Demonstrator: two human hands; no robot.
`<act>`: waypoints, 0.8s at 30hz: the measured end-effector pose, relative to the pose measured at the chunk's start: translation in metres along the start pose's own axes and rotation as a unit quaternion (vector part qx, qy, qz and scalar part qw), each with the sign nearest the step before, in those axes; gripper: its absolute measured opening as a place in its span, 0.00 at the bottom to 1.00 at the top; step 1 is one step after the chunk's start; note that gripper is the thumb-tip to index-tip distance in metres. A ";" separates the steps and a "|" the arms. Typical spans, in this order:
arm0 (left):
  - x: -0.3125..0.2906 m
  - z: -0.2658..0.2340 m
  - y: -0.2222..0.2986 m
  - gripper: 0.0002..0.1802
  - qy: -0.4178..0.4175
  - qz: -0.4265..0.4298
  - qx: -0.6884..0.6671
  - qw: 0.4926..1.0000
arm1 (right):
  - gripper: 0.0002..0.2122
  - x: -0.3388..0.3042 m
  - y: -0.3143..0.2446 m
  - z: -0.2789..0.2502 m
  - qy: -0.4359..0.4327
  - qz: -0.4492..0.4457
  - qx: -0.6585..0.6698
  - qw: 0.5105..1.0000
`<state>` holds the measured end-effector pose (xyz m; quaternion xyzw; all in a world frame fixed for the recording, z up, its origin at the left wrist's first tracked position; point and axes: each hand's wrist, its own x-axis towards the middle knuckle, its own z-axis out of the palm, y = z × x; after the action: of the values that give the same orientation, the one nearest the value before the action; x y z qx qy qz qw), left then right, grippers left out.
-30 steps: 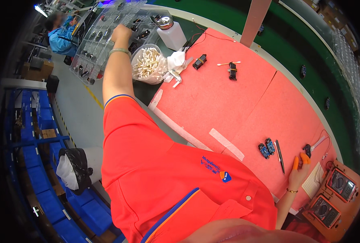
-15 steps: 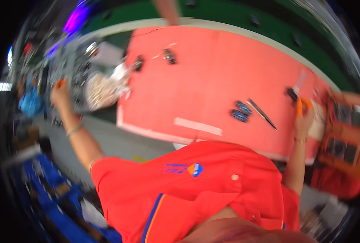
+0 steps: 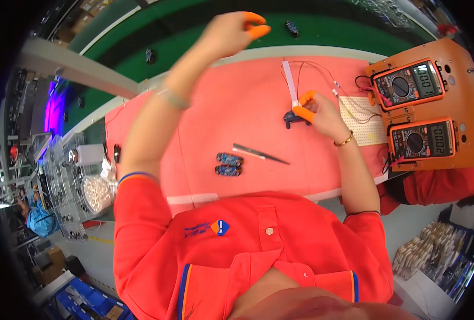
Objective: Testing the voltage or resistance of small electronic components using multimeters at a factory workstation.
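Note:
My left hand (image 3: 227,36) reaches over the green conveyor belt (image 3: 194,42) at the far side. Its thumb and index finger wear orange finger cots and are apart, with nothing between them. My right hand (image 3: 325,116), also in orange finger cots, is closed at a small black device (image 3: 296,118) on the pink mat (image 3: 237,112). A white strip (image 3: 289,80) stretches away from the device; the exact grip point is partly hidden by the fingers. Left of that hand lie black tweezers (image 3: 261,153) and two blue circuit boards (image 3: 229,164).
Two orange multimeters (image 3: 407,85) sit on an orange stand at right, beside a pale perforated board (image 3: 362,120) with thin wires. A black part (image 3: 292,29) rests on the belt beyond my left hand. Clear trays (image 3: 69,186) and a tub of white pieces (image 3: 97,193) stand at left.
My left hand has swung from the trays at the left to above the belt. The view has turned, bringing both multimeters fully into sight. My right hand stays by the black device.

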<state>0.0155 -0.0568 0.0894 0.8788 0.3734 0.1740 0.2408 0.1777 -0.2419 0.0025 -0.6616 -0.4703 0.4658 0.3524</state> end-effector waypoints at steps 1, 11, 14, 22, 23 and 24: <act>0.031 0.030 -0.010 0.20 0.029 -0.013 -0.017 0.999 | 0.08 0.001 -0.002 -0.002 -0.001 -0.008 0.000 1.000; 0.125 0.130 -0.038 0.27 -0.023 -0.092 -0.179 0.979 | 0.11 0.115 -0.012 -0.054 0.151 -0.186 0.550 0.800; 0.094 0.105 -0.034 0.25 -0.010 -0.103 -0.511 0.853 | 0.12 0.148 -0.030 -0.052 0.214 -0.134 0.486 0.837; 0.059 0.094 -0.062 0.22 0.045 -0.110 -0.547 0.829 | 0.12 0.181 -0.038 -0.005 0.159 -0.124 0.296 0.934; 0.058 0.096 -0.065 0.22 0.045 -0.113 -0.551 0.826 | 0.12 0.182 -0.036 -0.002 0.158 -0.121 0.292 0.935; 0.057 0.097 -0.065 0.22 0.057 -0.098 -0.534 0.838 | 0.12 0.180 -0.034 0.002 0.150 -0.114 0.301 0.935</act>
<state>0.0634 -0.0038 -0.0195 0.5608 0.3201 0.3716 0.6671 0.1878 -0.0603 -0.0185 -0.5286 -0.3217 0.4375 0.6525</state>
